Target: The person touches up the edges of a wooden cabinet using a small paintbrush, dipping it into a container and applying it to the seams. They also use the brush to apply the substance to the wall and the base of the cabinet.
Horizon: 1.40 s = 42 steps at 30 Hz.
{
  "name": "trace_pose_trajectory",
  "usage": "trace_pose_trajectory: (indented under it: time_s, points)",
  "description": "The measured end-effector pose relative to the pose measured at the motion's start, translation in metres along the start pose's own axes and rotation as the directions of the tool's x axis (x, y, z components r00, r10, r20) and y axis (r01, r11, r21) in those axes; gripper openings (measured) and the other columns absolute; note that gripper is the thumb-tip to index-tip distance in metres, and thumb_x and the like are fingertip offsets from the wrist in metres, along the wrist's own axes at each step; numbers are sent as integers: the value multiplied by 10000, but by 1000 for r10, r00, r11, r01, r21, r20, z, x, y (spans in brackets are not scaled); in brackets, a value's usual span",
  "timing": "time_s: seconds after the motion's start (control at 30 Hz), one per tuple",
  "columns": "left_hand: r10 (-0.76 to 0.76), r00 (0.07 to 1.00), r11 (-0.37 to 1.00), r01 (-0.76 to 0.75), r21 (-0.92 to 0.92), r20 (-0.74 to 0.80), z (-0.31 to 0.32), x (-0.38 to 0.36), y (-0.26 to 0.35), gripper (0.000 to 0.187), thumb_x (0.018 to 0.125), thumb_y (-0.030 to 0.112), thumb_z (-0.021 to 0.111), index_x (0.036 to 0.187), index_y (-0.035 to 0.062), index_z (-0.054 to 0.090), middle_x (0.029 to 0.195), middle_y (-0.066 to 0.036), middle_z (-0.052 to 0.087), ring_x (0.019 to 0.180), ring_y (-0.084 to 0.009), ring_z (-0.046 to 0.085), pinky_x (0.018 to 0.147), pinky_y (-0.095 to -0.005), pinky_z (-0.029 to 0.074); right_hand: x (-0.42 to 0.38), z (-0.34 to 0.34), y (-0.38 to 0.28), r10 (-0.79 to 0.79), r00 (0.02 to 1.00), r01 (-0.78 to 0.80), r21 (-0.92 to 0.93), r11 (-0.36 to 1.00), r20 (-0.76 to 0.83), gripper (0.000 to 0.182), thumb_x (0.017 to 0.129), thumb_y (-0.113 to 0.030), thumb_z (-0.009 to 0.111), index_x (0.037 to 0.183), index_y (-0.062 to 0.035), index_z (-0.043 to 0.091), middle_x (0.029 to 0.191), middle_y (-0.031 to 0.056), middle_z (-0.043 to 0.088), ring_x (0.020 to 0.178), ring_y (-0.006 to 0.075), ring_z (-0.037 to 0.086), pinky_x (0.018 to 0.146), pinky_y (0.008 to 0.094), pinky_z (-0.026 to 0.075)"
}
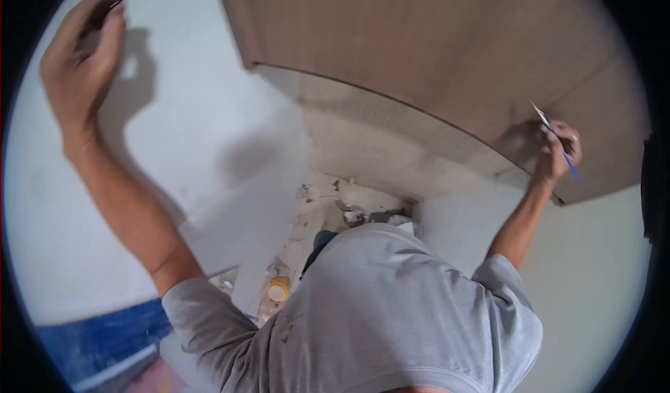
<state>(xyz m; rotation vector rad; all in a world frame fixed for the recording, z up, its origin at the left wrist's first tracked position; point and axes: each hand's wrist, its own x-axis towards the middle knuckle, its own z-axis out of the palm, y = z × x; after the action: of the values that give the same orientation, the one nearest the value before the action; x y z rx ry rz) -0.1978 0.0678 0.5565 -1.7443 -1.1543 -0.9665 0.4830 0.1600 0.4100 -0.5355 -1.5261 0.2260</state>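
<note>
- A slim tool (543, 117) with a blue handle and a pale, pointed tip slants across the face of a brown wood-grain panel (419, 37), near the panel's lower right corner.
- The right hand (558, 149) grips the tool in a narrow pinch, fingers curled, close to the panel's lower edge; whether the tip touches the surface cannot be told.
- Beneath the panel's long lower edge, a paler wood-grain surface (363, 128) runs toward a littered floor (314, 215).
- To the panel's left, before a white wall (195, 100), the left hand (84, 61) is raised, thumb and fingers drawn nearly together on a small thin object (120, 3), too small to identify.
- Well below the panel, a yellow item (278, 290) with a round, pale top sits near the wearer's gray shirt (391, 302).
- Farthest from the panel, at lower left, lies a deep-blue area (105, 340).
</note>
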Motion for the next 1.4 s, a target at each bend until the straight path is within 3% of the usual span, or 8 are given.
trace_pose_trajectory:
  time_s: [0.07, 0.13, 0.3, 0.47, 0.67, 0.97, 1.13, 1.4]
  points:
    - [-128, 992, 992, 128, -11, 8, 7, -9, -7, 217, 964, 162, 729, 1171, 120, 782, 1086, -41, 783, 1019, -149, 736, 848, -275, 584, -1, 12, -7, 48, 997, -42, 125, 991, -52, 116, 813, 21, 710, 898, 3, 633, 856, 183, 661, 706, 234, 661, 629, 341, 583]
    - [-252, 961, 961, 234, 147, 118, 18, -24, -45, 295, 1033, 271, 649, 1229, 76, 752, 1196, -108, 751, 1157, -215, 683, 1042, -362, 525, 1, 17, -9, 48, 999, -42, 241, 970, -22, 96, 814, 15, 663, 895, 3, 614, 838, 201, 656, 681, 244, 649, 609, 352, 571]
    - [-505, 843, 858, 514, -1, 185, 37, -51, -101, 436, 1072, 378, 555, 1289, 35, 713, 1288, -136, 716, 1214, -261, 656, 1087, -369, 476, -3, 15, 0, 28, 998, -1, 411, 912, -61, 128, 790, 4, 608, 915, 15, 626, 812, 220, 673, 651, 256, 645, 599, 338, 560]
    - [-709, 674, 684, 583, 439, 210, 47, -52, -101, 515, 1063, 448, 537, 1333, 35, 683, 1343, -122, 691, 1242, -264, 643, 1094, -353, 461, -14, -17, 16, 89, 994, -58, 379, 923, -65, 133, 783, 0, 622, 915, 13, 629, 803, 227, 678, 619, 245, 657, 598, 326, 571]
    - [-454, 851, 874, 367, 318, 263, 46, -47, -105, 569, 1048, 544, 492, 1401, 126, 648, 1417, -72, 651, 1301, -241, 607, 1120, -340, 432, -21, -25, 24, 148, 988, -108, 463, 880, -50, 127, 777, -4, 644, 901, 16, 623, 796, 219, 681, 612, 237, 662, 603, 338, 564]
    - [-368, 881, 895, 249, 369, 297, 44, -55, -144, 569, 1070, 579, 418, 1423, 189, 635, 1458, -47, 622, 1355, -229, 568, 1137, -348, 415, -57, -5, 22, 173, 972, -233, 536, 812, 161, 154, 771, -39, 754, 859, -12, 630, 774, 188, 690, 611, 211, 666, 575, 336, 553]
    - [-491, 845, 859, 428, 282, 213, 47, -34, -77, 487, 1088, 479, 478, 1412, 150, 636, 1417, -54, 647, 1302, -217, 601, 1100, -310, 435, -129, 74, 30, 533, 776, -628, 334, 703, 338, 181, 705, 58, 817, 836, 6, 702, 831, 120, 725, 715, 182, 718, 613, 309, 595]
    - [-331, 922, 936, 294, 191, 201, 51, -38, -97, 400, 1088, 377, 538, 1348, 109, 682, 1352, -74, 688, 1231, -210, 647, 1055, -304, 477, -173, 151, 13, 619, 643, -748, 198, 633, 450, 83, 794, 26, 731, 859, -26, 724, 850, 37, 741, 771, 109, 688, 721, 263, 540]
